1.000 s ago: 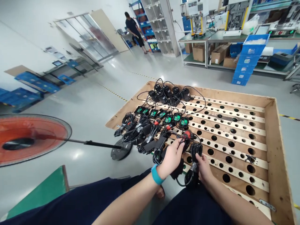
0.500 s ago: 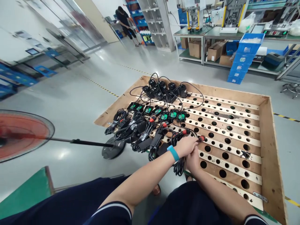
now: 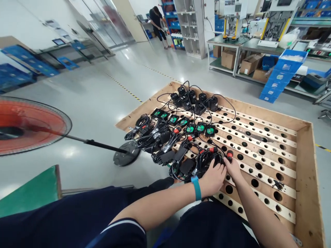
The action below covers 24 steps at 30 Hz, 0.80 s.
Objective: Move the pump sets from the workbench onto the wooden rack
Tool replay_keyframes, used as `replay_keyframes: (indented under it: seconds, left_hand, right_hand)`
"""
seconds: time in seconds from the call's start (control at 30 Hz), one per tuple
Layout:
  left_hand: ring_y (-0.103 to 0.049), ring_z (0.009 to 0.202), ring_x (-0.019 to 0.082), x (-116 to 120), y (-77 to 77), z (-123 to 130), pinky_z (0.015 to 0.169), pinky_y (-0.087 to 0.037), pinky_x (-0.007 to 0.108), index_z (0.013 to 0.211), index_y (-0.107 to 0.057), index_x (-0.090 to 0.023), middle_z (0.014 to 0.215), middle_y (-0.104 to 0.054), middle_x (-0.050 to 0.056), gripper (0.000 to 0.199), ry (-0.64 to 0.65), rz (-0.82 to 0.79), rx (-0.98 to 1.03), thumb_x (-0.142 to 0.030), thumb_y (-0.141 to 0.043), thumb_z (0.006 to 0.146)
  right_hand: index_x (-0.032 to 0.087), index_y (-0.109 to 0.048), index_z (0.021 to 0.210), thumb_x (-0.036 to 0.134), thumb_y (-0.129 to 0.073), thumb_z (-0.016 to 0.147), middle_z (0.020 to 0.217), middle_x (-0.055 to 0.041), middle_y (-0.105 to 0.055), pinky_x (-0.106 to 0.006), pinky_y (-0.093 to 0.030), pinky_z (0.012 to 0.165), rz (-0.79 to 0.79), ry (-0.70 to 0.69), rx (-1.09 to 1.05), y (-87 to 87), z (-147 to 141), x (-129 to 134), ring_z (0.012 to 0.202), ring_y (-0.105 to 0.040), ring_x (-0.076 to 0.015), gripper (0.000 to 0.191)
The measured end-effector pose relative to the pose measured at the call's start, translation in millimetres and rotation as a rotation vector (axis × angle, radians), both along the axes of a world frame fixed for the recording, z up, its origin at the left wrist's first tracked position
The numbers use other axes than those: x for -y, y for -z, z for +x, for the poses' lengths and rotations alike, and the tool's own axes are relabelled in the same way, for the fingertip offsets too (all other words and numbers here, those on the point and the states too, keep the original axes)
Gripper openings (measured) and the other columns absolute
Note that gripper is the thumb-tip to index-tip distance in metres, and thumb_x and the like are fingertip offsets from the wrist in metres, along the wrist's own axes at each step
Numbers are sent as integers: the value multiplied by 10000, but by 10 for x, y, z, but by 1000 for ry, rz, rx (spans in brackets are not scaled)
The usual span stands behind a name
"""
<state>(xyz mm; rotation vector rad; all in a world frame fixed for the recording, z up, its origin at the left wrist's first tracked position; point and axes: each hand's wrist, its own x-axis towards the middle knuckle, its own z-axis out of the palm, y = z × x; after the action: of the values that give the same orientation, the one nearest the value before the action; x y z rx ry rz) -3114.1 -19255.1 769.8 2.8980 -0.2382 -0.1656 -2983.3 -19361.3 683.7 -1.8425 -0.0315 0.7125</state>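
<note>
My left hand (image 3: 213,176), with a teal band (image 3: 196,188) at its wrist, is closed on a black cable bundle (image 3: 217,158) at the near edge of the wooden crate (image 3: 306,172). Just right of it, my right hand (image 3: 233,169) has its fingers closed round the black cable beside a red-and-black connector (image 3: 229,155). More coiled cables (image 3: 152,136) and black boxes (image 3: 187,166) lie to the left. Behind them stands a row of black housings with green boards (image 3: 201,127). Black cylindrical units (image 3: 185,102) sit at the crate's far left corner.
A fan (image 3: 28,125) stands at left on a round base (image 3: 126,153). Near it is a green surface (image 3: 31,193). Stacked blue bins (image 3: 283,75) and a workbench (image 3: 224,41) are behind the crate. A person (image 3: 157,26) stands in the distance.
The view has shifted, and the crate appears farther right and turned. My hands have moved apart; the right is now beside the red connector and the left lies on the cable bundle.
</note>
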Motion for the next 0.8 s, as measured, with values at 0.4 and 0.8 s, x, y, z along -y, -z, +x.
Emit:
replay_keyframes:
  seconds: [0.4,0.8]
  left_hand:
    - [-420,1408,387,-227,132,-540,1158,-314,544,1477,-437,-112,1531,-440,258,834,81,-173,175,-638,-637,860]
    - [-123,1467,585,-1612,200,1552,1122,-147,751,1484,-393,-14,1567,-237,389,949,-793,-266,220,-496,-787,767]
  right_hand:
    - [-1,-445,1353,188,-618,848,1030,-250,-693,-392,-509,798,-692,-793,296,-122,-430,125,978,-689,-352,566]
    - [51,-569,1396,-40,-329,868,1152,-257,-667,-438,-561,858,-1049,-1007,534,114,-809,118,1074,-669,-343,588]
